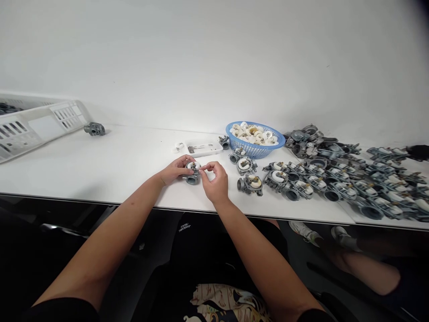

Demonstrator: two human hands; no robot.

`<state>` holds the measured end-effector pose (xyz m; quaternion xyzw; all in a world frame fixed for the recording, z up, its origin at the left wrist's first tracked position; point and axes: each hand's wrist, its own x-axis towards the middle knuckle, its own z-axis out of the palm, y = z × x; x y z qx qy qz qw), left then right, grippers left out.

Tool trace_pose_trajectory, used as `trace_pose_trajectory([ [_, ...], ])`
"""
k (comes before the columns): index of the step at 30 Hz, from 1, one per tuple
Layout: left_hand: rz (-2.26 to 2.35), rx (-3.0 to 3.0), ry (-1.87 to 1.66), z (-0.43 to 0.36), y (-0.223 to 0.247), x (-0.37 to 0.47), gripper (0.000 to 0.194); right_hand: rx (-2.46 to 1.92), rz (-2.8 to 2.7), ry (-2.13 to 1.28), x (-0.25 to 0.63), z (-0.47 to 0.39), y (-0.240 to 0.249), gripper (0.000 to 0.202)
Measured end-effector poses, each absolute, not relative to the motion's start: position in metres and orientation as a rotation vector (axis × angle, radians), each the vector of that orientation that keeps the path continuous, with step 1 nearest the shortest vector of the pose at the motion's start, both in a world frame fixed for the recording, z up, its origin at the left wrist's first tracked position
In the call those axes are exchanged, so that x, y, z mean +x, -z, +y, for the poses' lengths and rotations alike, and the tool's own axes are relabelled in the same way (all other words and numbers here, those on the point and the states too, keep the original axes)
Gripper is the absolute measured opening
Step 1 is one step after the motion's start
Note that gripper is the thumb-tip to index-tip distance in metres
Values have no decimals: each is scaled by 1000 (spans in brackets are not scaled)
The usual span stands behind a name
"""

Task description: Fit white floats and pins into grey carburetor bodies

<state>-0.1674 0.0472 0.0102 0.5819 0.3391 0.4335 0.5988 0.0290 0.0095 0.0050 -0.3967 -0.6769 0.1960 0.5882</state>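
Note:
A grey metal carburetor body (191, 180) with a white round float on top rests on the white table near its front edge. My left hand (177, 170) grips it from the left, thumb in front and fingers behind. At its right side my right hand (215, 180) has thumb and index finger pinched together at the float's edge; whatever is between those fingertips is too small to make out. Just behind lies a shallow white tray (209, 151) holding thin metal pins. Two small white parts (178, 146) are left of the tray.
A blue basket (256, 150) of white floats stands behind, to the right. Several carburetor bodies (278, 176) cover the table's right side. At the far left are a white crate (40, 129) and a single metal body (94, 129). Another person's legs (365, 268) show below the table.

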Motion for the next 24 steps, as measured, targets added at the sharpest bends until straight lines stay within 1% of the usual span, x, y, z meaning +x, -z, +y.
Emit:
trace_pose_trajectory([
  [8,792,1349,-993,47,-9,-167,46,-887,-1592,-427,29,9,-5,8],
  [13,784,1309,-983,45,-13,-166,48,-862,-1569,-470,27,10,-4,11],
  [19,761,1276,-962,44,-14,-167,47,-871,-1541,-359,29,7,-6,11],
  [24,744,1269,-937,48,-14,-172,51,-870,-1552,-465,29,9,-3,12],
])
